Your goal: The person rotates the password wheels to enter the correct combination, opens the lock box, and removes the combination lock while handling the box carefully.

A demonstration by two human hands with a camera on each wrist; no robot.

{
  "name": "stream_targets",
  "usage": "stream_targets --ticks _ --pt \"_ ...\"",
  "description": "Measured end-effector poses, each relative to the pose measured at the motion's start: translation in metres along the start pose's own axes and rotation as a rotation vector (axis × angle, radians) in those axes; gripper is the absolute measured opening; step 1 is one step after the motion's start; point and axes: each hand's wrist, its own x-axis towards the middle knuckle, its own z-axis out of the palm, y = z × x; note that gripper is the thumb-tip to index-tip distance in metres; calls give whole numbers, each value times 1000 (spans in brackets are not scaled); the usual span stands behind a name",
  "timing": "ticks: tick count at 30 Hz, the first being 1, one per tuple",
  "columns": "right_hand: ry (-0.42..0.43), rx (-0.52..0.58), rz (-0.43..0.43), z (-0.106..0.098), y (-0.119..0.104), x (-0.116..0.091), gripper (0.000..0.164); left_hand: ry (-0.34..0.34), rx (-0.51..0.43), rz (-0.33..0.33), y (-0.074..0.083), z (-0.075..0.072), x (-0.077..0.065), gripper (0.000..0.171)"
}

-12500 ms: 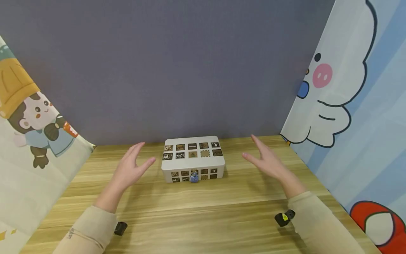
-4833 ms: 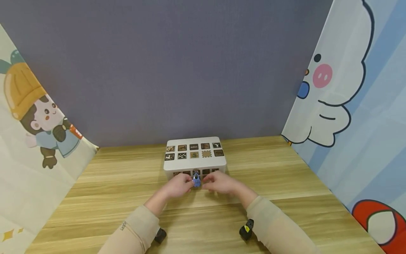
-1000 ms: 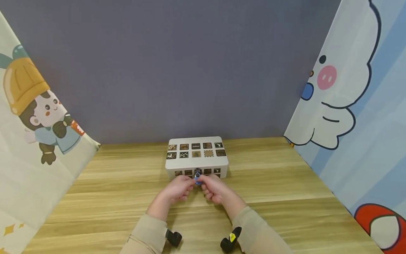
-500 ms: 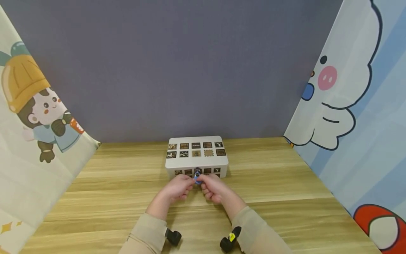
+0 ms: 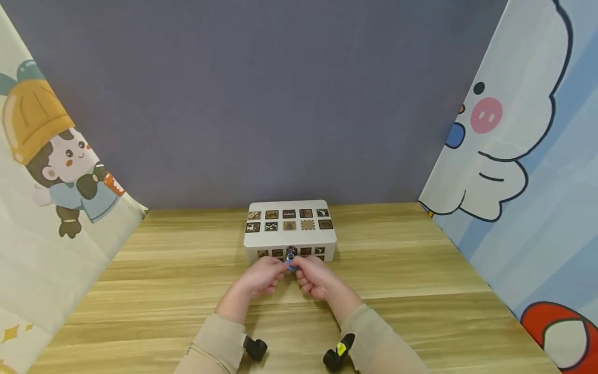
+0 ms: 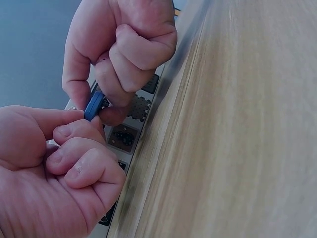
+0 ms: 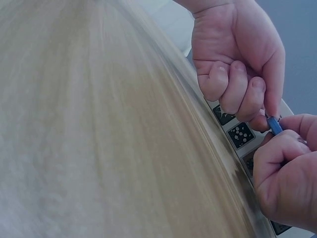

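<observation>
A small blue combination padlock (image 5: 291, 265) hangs at the front clasp of a white box (image 5: 289, 239) printed with rows of dark square pictures. My left hand (image 5: 265, 275) pinches the padlock's left side between thumb and forefinger. From the right, my right hand (image 5: 316, 275) pinches it too, and its thumb covers part of the lock's face. In the left wrist view the blue padlock body (image 6: 92, 107) shows edge-on between both hands' fingertips. The other fingers of both hands are curled in. The right wrist view shows the same padlock (image 7: 274, 125); its dials are hidden.
The box stands at the back of a wood-grain table (image 5: 187, 311), near a grey panel (image 5: 280, 104). Cartoon-printed sheets flank the table, one on the left (image 5: 37, 249) and one on the right (image 5: 551, 208). Small black cameras (image 5: 255, 349) sit at both wrists.
At first both hands were spread apart beside the box. They came in to the padlock, and the right hand went from beside it to pinching it. Over the last second the hands barely moved.
</observation>
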Motion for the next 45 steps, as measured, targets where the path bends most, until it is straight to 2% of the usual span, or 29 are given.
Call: stream_targets --ticks 9,18,26,33,42,45 --pt "17 -25 -2 2 -1 -3 16 7 14 3 0 1 0 23" --pt "36 -37 -3 3 -3 -5 16 13 33 14 2 1 0 29" --pt "25 -41 -18 1 -4 -6 18 70 94 14 2 -1 0 29" --pt "-9 -28 -23 0 -4 -7 20 100 95 16 3 -3 -1 31" --pt "-12 -27 -30 -1 -2 -9 34 87 98 14 3 -2 -1 26" --pt "-5 -24 -24 -3 -3 -10 27 92 103 14 3 -2 -1 26"
